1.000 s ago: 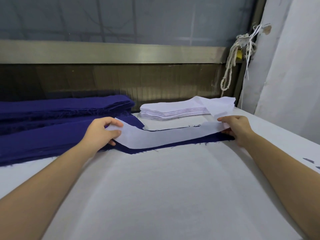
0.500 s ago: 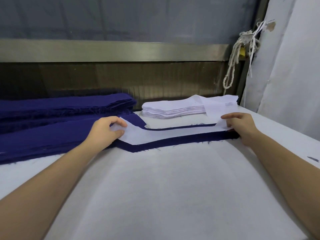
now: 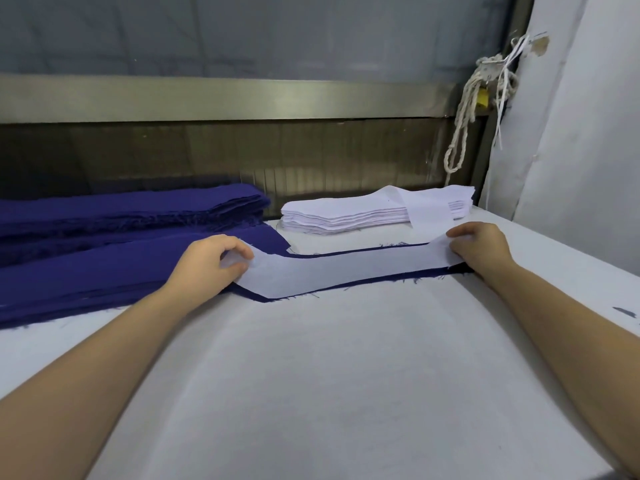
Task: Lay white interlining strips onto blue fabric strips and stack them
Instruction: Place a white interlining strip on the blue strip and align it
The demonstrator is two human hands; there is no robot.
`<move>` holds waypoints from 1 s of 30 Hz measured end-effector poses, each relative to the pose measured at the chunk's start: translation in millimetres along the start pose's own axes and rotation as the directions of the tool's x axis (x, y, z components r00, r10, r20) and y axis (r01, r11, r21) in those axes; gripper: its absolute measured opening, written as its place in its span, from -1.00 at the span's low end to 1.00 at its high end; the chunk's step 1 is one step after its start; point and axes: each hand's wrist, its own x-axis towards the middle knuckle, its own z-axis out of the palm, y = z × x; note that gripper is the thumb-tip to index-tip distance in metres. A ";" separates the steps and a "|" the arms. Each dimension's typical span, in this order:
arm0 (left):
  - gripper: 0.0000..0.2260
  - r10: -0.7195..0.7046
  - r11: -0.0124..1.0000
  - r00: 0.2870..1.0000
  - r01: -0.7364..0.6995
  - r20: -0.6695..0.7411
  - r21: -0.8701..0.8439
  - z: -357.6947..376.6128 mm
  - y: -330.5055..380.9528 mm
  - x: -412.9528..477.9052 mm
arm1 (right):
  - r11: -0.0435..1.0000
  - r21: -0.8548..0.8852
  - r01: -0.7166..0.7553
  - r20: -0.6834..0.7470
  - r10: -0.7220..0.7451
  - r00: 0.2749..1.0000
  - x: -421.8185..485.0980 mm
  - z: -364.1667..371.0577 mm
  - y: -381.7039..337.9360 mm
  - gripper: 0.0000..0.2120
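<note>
Clock directions are read from the person's position, with 12 o'clock away from the body.

1. Work table (image 3: 346,393): white covered surface; it carries all the items below.
2. Blue fabric stack (image 3: 104,271): lies at 10 o'clock, with a second blue pile (image 3: 121,209) behind it.
3. White interlining stack (image 3: 346,216): lies at 12 o'clock, against the back wall.
4. White interlining strip (image 3: 346,268): lies on top of a single blue fabric strip (image 3: 259,295), between the two stacks and the person. The long axis runs 9 to 3 o'clock, with the left end angled toward 10 o'clock. A narrow blue margin shows along both long edges.
5. Left hand (image 3: 207,265): fingers curled, pinching the left end of the white strip against the thumb.
6. Right hand (image 3: 481,247): fingers curled over the right end, gripping it. Whether either hand also grips the blue layer cannot be told.

Assessment: the strip spans the gap between the hands, one end in each. The likely next step is a final edge alignment. The blue fabric stack lies at 9 o'clock, just beside the left hand, so that hand is nearer for stacking.
</note>
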 end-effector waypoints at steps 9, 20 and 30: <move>-0.82 0.043 0.999 0.999 -0.043 0.023 0.032 0.2 -2.8 0.9 | 0.994 -0.090 0.058 -0.005 -0.058 0.998 -2.7 -2.4 -0.7 -0.70; -0.84 0.050 0.996 0.997 -0.055 0.058 0.073 1.4 -5.9 1.4 | 0.988 -0.152 -0.004 0.055 0.013 0.998 -3.7 -1.7 -1.1 -0.78; -0.78 0.056 0.994 0.994 -0.065 0.090 0.093 -2.8 -6.5 2.5 | 0.949 -0.313 0.034 0.089 -0.006 0.996 -5.5 -1.7 -1.6 -0.72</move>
